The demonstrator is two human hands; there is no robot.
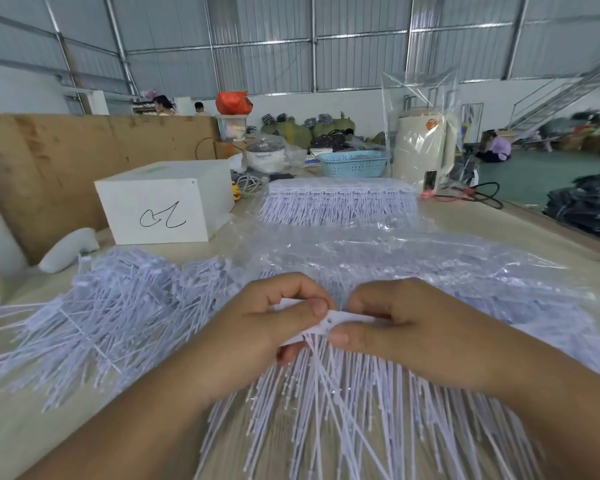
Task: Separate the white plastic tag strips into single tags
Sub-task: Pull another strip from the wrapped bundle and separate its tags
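1. Two hands work one white plastic tag strip (329,322) at frame centre, above the pale wooden table (21,427). Left hand (267,327) pinches the strip's flat header between thumb and curled fingers; right hand (392,327) pinches the same header just beside it, at 3 o'clock from the left grip. Thumb tips nearly touch.
2. Strip's header runs 9-to-3 between the grips; its thin white tails (343,410) hang toward 6 o'clock, fanning over the table.
3. Key relation: the joint to break appears to lie in the short bare stretch of header between the thumbs, equally near both hands. Judgement: next move calls for opposite twist or pull along the header axis.
4. Loose heap of separated white single tags (118,313) at 9 o'clock, near the left hand, the likelier drop side.
5. Unsplit stack of white strips (336,206) at 12 o'clock, well apart; clear plastic bag (395,258) between it and the hands.
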